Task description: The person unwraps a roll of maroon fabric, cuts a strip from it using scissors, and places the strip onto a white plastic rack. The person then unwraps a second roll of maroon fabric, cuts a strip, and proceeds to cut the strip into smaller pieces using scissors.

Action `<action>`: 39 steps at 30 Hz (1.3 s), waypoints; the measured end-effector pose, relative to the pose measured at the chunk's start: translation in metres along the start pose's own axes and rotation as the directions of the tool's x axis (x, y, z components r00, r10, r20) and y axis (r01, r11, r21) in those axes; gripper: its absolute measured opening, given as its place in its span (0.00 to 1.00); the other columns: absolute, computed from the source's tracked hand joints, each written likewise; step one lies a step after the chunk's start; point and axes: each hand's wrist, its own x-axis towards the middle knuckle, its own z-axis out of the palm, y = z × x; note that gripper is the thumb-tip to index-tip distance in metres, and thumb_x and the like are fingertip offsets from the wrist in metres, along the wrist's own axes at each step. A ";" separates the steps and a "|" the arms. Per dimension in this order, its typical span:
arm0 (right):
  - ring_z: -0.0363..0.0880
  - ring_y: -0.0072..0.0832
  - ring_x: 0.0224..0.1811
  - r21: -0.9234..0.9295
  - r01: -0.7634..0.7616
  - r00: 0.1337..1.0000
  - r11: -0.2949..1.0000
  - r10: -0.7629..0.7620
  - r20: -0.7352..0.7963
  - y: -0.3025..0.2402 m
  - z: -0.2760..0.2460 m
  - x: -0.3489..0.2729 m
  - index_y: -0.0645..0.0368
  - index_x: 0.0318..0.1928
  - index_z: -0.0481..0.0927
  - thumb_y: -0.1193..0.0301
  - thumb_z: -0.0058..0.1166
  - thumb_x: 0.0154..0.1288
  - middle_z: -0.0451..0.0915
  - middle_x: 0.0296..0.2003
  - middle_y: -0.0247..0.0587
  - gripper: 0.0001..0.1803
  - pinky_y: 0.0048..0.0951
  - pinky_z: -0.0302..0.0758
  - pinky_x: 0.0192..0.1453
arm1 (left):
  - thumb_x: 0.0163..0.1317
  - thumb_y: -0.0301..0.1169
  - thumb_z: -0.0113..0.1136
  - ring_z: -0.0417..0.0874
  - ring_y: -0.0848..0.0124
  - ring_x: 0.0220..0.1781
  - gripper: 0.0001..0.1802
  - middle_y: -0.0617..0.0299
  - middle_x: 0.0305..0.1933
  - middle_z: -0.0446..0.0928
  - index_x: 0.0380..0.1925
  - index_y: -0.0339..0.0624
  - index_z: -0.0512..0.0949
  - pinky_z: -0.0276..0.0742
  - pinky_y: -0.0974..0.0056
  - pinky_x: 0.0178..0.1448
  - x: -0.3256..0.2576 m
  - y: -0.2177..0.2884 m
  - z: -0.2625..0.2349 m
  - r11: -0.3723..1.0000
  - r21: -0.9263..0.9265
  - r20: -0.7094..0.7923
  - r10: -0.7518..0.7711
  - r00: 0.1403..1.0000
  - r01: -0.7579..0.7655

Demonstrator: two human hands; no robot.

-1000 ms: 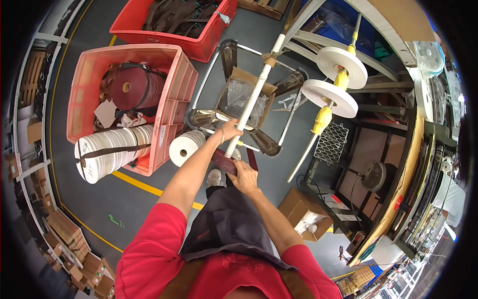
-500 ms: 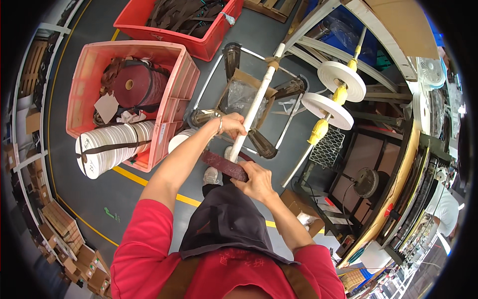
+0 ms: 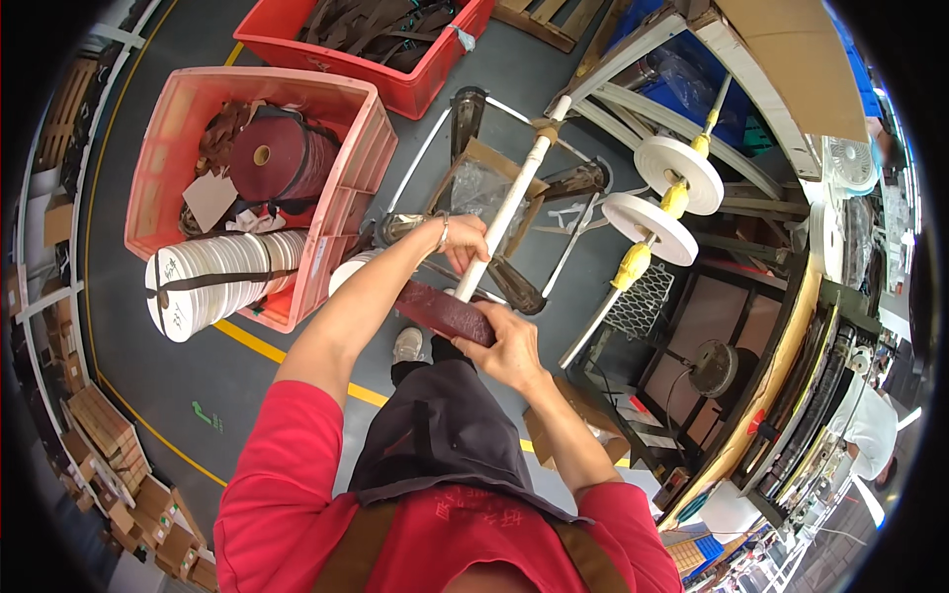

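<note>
A white pole (image 3: 515, 193) slants up and away in front of me, tied with brown wrapping near its far end. My left hand (image 3: 461, 243) is closed on its near part, fingers curled round its side. At the pole's near end is a flat maroon roll of strap (image 3: 435, 312), seen edge-on. My right hand (image 3: 511, 348) grips the roll's right end, thumb underneath and fingers over the top. My left forearm covers part of the roll's left end. Whether the pole runs through the roll's core is hidden.
Left stands a red crate (image 3: 346, 212) with a large maroon roll (image 3: 284, 158) and a stack of white rolls (image 3: 213, 280). Another red crate (image 3: 427, 91) holds dark straps. A metal-legged stand surrounds a carton (image 3: 481, 158). Two white discs (image 3: 647, 227) hang on a rod at right.
The maroon roll has tilted, showing a broader, smoother edge, and its left end has risen. My right hand has shifted slightly right with it; the left stays at the pole.
</note>
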 end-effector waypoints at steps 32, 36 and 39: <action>0.67 0.34 0.47 -0.335 -0.130 0.900 0.933 -0.031 -0.435 0.164 -0.021 0.180 0.52 0.44 0.73 0.68 0.62 0.41 0.72 0.41 0.35 0.24 0.45 0.53 0.59 | 0.46 0.22 0.54 0.71 0.51 0.51 0.37 0.54 0.61 0.56 0.59 0.51 0.55 0.66 0.54 0.56 0.051 0.068 -0.039 0.638 0.770 -0.530 0.632 0.565 0.008; 0.67 0.35 0.47 -0.335 -0.129 0.876 0.933 -0.051 -0.480 0.174 -0.033 0.197 0.52 0.43 0.74 0.68 0.62 0.41 0.72 0.41 0.35 0.24 0.41 0.54 0.58 | 0.46 0.26 0.60 0.73 0.50 0.47 0.33 0.53 0.56 0.61 0.54 0.49 0.60 0.71 0.54 0.50 0.073 0.094 -0.040 0.596 0.801 -0.517 0.645 0.563 0.053; 0.67 0.38 0.50 -0.343 -0.108 0.890 0.933 -0.064 -0.451 0.181 -0.045 0.203 0.51 0.49 0.70 0.70 0.60 0.41 0.71 0.45 0.38 0.28 0.41 0.57 0.57 | 0.47 0.29 0.61 0.75 0.51 0.44 0.25 0.55 0.48 0.67 0.47 0.46 0.64 0.72 0.53 0.47 0.084 0.100 -0.049 0.584 0.811 -0.503 0.682 0.531 0.018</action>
